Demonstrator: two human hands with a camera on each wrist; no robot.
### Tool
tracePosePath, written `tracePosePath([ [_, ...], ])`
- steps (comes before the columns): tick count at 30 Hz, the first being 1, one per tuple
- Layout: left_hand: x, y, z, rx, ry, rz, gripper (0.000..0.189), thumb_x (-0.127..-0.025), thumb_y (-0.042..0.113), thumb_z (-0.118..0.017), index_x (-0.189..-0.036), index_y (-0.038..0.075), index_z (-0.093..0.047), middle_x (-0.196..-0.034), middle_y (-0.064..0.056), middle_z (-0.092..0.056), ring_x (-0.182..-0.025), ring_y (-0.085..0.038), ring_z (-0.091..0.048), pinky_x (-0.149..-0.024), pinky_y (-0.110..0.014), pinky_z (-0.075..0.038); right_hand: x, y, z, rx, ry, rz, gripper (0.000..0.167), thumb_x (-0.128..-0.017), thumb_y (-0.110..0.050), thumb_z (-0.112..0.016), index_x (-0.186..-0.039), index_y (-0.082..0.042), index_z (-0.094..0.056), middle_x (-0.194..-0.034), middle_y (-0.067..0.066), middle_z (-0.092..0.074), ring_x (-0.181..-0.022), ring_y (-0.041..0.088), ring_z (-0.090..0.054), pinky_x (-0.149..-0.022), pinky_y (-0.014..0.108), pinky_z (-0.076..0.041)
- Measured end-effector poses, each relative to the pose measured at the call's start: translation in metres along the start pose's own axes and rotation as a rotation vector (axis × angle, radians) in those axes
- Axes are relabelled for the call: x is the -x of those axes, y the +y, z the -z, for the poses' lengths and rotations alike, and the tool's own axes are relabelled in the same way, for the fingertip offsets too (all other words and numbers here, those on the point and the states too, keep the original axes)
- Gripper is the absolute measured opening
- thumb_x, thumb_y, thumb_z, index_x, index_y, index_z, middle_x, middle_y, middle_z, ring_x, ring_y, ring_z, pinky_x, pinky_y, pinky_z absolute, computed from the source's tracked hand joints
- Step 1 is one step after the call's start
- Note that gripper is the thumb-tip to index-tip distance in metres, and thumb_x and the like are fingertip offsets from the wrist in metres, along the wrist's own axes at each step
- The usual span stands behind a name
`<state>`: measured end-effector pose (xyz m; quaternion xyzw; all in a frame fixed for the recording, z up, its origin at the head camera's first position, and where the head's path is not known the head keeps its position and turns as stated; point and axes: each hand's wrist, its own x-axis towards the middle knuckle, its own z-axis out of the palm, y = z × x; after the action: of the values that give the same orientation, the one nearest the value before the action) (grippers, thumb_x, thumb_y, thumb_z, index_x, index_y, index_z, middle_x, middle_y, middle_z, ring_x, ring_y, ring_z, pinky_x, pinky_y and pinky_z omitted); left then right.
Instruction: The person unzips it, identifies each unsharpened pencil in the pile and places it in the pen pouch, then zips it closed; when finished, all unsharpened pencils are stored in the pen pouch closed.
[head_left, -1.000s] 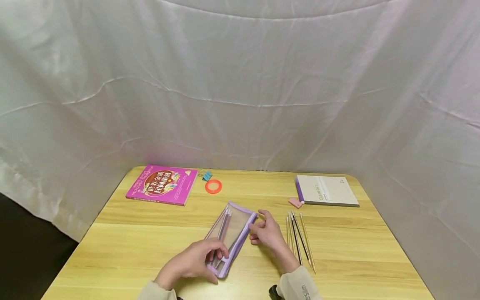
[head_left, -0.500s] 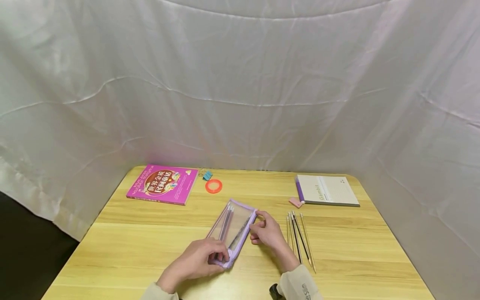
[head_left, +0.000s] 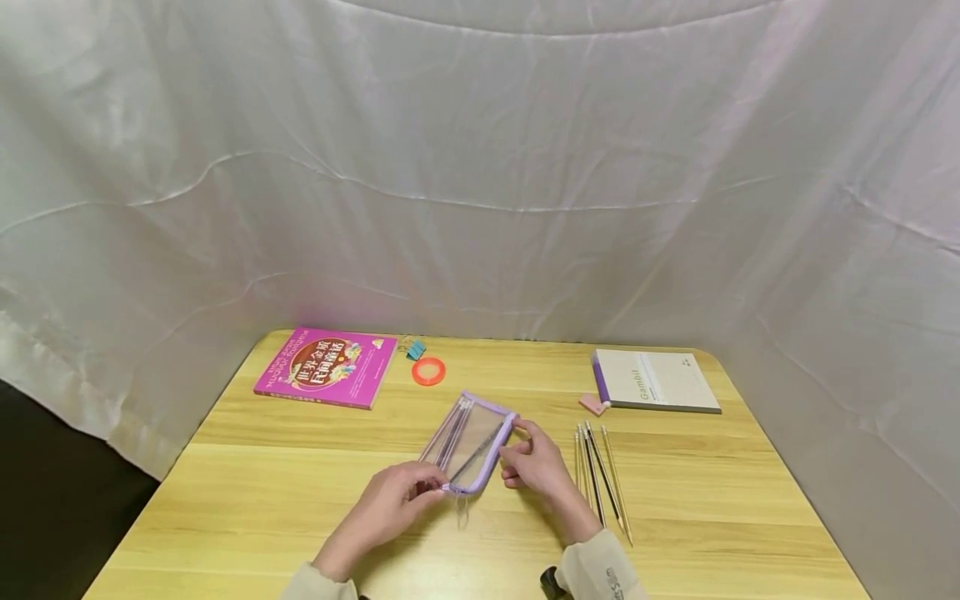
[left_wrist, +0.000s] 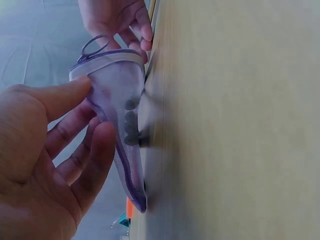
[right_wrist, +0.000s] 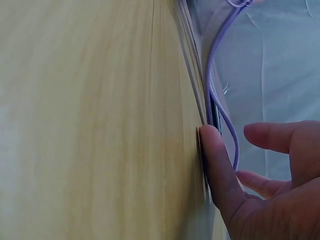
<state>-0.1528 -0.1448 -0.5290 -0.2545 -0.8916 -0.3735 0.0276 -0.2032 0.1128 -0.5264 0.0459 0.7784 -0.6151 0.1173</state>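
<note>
A see-through pencil case (head_left: 482, 442) with purple trim lies slanted mid-table, several pencils (head_left: 454, 433) and a thin dark stick-like item inside it. My left hand (head_left: 395, 502) pinches its near left corner between thumb and fingers. By the near end, a clear loop (head_left: 462, 510) hangs from the case. Along the right side, my right hand (head_left: 542, 468) touches the purple edge with its fingers, the index at the far corner. In the right wrist view, the thumb (right_wrist: 272, 136) stands apart from the case. The left fingers partly cover its near end.
Loose pencils (head_left: 597, 479) lie right of the right hand. Beyond are a pink eraser (head_left: 591, 404) and a white notebook (head_left: 658, 381). At the back left are a magenta book (head_left: 330, 367), a red tape ring (head_left: 428, 372) and a teal binder clip (head_left: 415, 350).
My left hand and the case's near end have moved away from the table's front edge. The far end shifted slightly outward, and the loop came into view. My right hand has hardly moved.
</note>
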Motion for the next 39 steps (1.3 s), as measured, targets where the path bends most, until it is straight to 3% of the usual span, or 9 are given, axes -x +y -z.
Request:
tracePosePath([
  [5, -0.001, -0.002, 0.001, 0.060, 0.022, 0.010, 0.007, -0.095, 0.016, -0.074, -0.098, 0.022, -0.074, -0.083, 0.013, -0.063, -0.070, 0.001, -0.051, -0.063, -0.019, -0.047, 0.003, -0.003, 0.000, -0.001, 0.007, 0.001, 0.067, -0.095, -0.001, -0.070, -0.156, -0.006, -0.040, -0.102, 0.018, -0.064, -0.067, 0.022, -0.070, -0.062, 0.039, -0.064],
  [12, -0.002, -0.003, 0.003, 0.124, 0.057, 0.065, 0.003, -0.098, 0.024, -0.071, -0.100, 0.022, -0.073, -0.086, 0.009, -0.068, -0.071, -0.001, -0.053, -0.064, -0.021, -0.050, 0.010, -0.009, 0.001, 0.016, 0.003, 0.058, 0.067, -0.094, -0.001, -0.071, -0.155, -0.009, -0.044, -0.103, 0.015, -0.061, -0.068, 0.024, -0.071, -0.064, 0.041, -0.064],
  [15, -0.003, -0.004, 0.003, 0.147, 0.063, 0.088, 0.005, -0.099, 0.027, -0.070, -0.099, 0.022, -0.072, -0.087, 0.008, -0.069, -0.071, -0.001, -0.055, -0.064, -0.021, -0.051, 0.016, -0.015, 0.000, 0.001, -0.046, 0.133, 0.059, -0.094, -0.001, -0.070, -0.150, -0.004, -0.049, -0.106, 0.016, -0.062, -0.072, 0.027, -0.072, -0.067, 0.044, -0.064],
  [19, -0.004, -0.005, 0.004, 0.161, 0.065, 0.100, 0.006, -0.099, 0.027, -0.069, -0.098, 0.022, -0.072, -0.087, 0.007, -0.069, -0.072, -0.002, -0.057, -0.065, -0.022, -0.052, 0.025, -0.020, -0.004, -0.021, -0.190, 0.227, 0.045, -0.096, 0.000, -0.068, -0.139, 0.002, -0.057, -0.109, 0.019, -0.063, -0.079, 0.034, -0.072, -0.071, 0.048, -0.064],
  [24, -0.007, -0.005, 0.005, 0.158, 0.063, 0.110, 0.004, -0.099, 0.025, -0.070, -0.096, 0.023, -0.071, -0.085, 0.009, -0.069, -0.072, -0.002, -0.057, -0.066, -0.022, -0.051, 0.034, -0.021, -0.012, 0.029, -0.321, 0.296, 0.029, -0.094, -0.003, -0.072, -0.123, 0.001, -0.069, -0.105, 0.018, -0.068, -0.078, 0.041, -0.071, -0.069, 0.049, -0.063],
  [30, -0.010, -0.005, 0.005, 0.160, 0.059, 0.127, 0.005, -0.099, 0.026, -0.070, -0.095, 0.023, -0.070, -0.084, 0.009, -0.068, -0.071, -0.002, -0.056, -0.065, -0.022, -0.050, 0.038, -0.019, -0.020, 0.149, -0.351, 0.337, 0.016, -0.095, -0.012, -0.075, -0.110, -0.007, -0.076, -0.098, 0.009, -0.070, -0.075, 0.039, -0.071, -0.063, 0.042, -0.063],
  [35, -0.011, -0.004, 0.005, 0.184, 0.047, 0.134, 0.005, -0.100, 0.024, -0.069, -0.096, 0.021, -0.071, -0.085, 0.000, -0.071, -0.067, -0.003, -0.056, -0.060, -0.022, -0.051, 0.039, -0.017, -0.022, 0.201, -0.372, 0.359, 0.017, -0.095, -0.013, -0.074, -0.109, -0.002, -0.075, -0.096, 0.007, -0.068, -0.071, 0.034, -0.071, -0.060, 0.036, -0.062],
  [39, -0.011, -0.004, 0.005, 0.198, 0.038, 0.136, 0.005, -0.100, 0.024, -0.069, -0.096, 0.021, -0.070, -0.084, -0.001, -0.070, -0.066, -0.003, -0.056, -0.059, -0.022, -0.051, 0.039, -0.017, -0.023, 0.194, -0.378, 0.332, 0.016, -0.097, -0.014, -0.073, -0.107, -0.001, -0.074, -0.096, 0.007, -0.069, -0.071, 0.035, -0.072, -0.061, 0.038, -0.063],
])
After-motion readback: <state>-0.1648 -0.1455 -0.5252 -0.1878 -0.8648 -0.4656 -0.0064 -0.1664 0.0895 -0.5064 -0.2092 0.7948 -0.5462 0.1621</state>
